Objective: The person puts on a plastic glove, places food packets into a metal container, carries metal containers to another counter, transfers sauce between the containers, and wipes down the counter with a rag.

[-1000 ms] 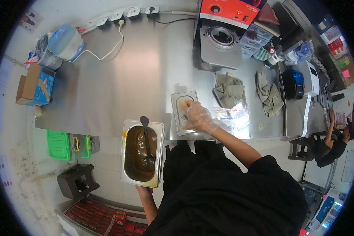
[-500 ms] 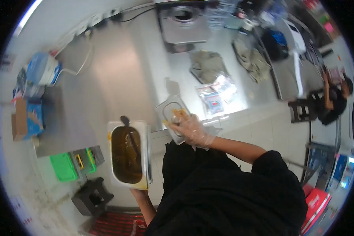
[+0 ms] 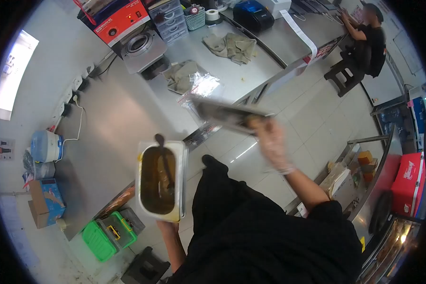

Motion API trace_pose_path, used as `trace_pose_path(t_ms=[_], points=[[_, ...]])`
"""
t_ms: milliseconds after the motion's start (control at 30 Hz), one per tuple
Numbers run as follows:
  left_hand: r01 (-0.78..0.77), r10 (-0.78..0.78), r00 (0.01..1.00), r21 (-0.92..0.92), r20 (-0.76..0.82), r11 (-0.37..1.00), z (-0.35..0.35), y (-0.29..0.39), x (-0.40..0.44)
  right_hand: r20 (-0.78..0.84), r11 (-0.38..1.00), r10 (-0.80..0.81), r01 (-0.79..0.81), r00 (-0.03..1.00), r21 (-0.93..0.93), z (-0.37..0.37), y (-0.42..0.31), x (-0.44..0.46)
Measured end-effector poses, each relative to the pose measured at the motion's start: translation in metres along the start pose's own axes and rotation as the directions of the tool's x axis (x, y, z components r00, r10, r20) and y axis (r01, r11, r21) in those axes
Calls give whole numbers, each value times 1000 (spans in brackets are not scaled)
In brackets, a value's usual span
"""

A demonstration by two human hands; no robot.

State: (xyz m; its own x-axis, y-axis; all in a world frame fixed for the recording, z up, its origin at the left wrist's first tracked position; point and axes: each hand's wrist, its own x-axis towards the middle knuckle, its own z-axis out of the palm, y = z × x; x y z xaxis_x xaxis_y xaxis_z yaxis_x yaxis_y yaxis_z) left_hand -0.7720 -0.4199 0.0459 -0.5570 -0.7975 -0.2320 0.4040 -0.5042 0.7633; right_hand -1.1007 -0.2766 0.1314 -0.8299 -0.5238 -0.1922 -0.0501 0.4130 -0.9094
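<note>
My left hand (image 3: 167, 227) grips a deep steel food pan (image 3: 181, 184) from its near end, with the fingers mostly hidden beneath it. Brown, oily liquid (image 3: 154, 194) lies in the pan. A dark spoon or ladle (image 3: 165, 163) leans in it, its handle end sticking out over the far rim. In a clear plastic glove, my right hand (image 3: 273, 146) is closed on one end of a steel pan lid (image 3: 222, 114). The lid is tilted and blurred by motion, held in the air in front of the table edge, to the right of the pan.
On the steel table (image 3: 113, 128) are grey cloths (image 3: 182, 75), clear plastic packets (image 3: 206, 85) and a red-fronted machine (image 3: 128, 28). A green crate (image 3: 99, 239) and black stool (image 3: 146, 267) stand lower left. Another person (image 3: 364, 40) sits far right. A red cooler (image 3: 408, 184) stands at right.
My right hand has lifted the lid off the table edge and swung it right. My left hand still holds the pan. The view has turned to the right.
</note>
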Motion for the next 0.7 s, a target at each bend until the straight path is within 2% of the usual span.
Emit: trace_pose_path(t_ms=[33,67,133,167,200,233,300,367,467,500,600,667,700], points=[[-18,17,1000,130,12,991,6,-7,-1,-162,964,-199,223,966,144,-21,-1,-10],[-7,-6,997,171,73,985,11,-12,1,-343,862,-356,447,869,238,-42,-8,-22],[6,-37,989,207,146,978,22,-24,3,-433,798,-530,602,729,37,-79,-24,-46],[77,-106,983,187,147,979,29,-32,4,-458,767,-584,641,670,-40,-97,-37,-56],[147,-173,973,168,153,975,36,-40,6,-37,485,-872,849,489,-208,-115,-66,-56],[149,-178,969,171,171,974,43,-48,7,418,123,-886,971,201,-207,-126,-83,-58],[198,-244,933,191,264,961,61,-65,9,593,-1,-800,988,91,-153,-119,-99,-63],[211,-265,914,199,306,957,82,-77,10,708,-24,-696,982,118,-188,-104,-97,-66],[257,-317,896,220,312,941,113,-88,14,652,-5,-743,974,148,-227,-83,-62,-48],[258,-305,883,172,358,951,119,-93,16,636,3,-756,972,156,-234,-80,-59,-44],[252,-271,870,101,411,962,130,-99,28,662,-68,-740,967,115,-244,-78,-69,-29],[264,-263,869,58,419,963,137,-94,39,769,-50,-603,952,213,-302,-76,-75,-15],[254,-253,873,53,417,966,137,-90,46,771,-59,-604,954,202,-295,-75,-78,-9]])
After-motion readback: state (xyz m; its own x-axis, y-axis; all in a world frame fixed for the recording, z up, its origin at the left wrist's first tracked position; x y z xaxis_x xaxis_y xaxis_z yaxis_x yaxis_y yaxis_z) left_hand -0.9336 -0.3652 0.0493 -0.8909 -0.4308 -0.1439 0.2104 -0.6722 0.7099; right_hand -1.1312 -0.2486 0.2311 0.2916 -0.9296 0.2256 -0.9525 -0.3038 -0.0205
